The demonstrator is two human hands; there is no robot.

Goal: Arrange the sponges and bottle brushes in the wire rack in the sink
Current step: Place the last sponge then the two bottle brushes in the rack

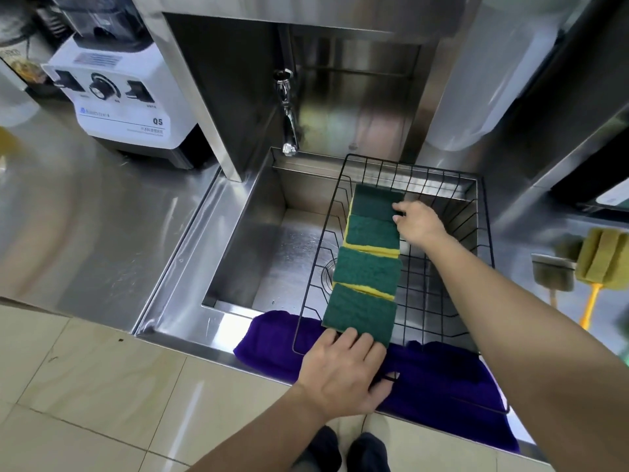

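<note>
A black wire rack (446, 175) sits in the right half of the steel sink (269, 253). Several green-and-yellow sponges lie green side up in an overlapping row along the rack's left side, from the far sponge (372, 202) to the nearest sponge (360, 313). My right hand (420, 224) reaches across the rack, its fingertips pinching the far sponge's right edge. My left hand (343, 373) lies over the rack's front rim, fingers flat against the nearest sponge's near edge. Two bottle brushes lie on the right counter: a yellow-handled one (602, 258) and a grey-headed one (553, 274).
A purple cloth (442, 379) drapes over the sink's front edge under the rack. The faucet (289, 127) hangs over the sink's back left. A white blender base (126, 97) stands on the left counter. The rack's right half holds nothing.
</note>
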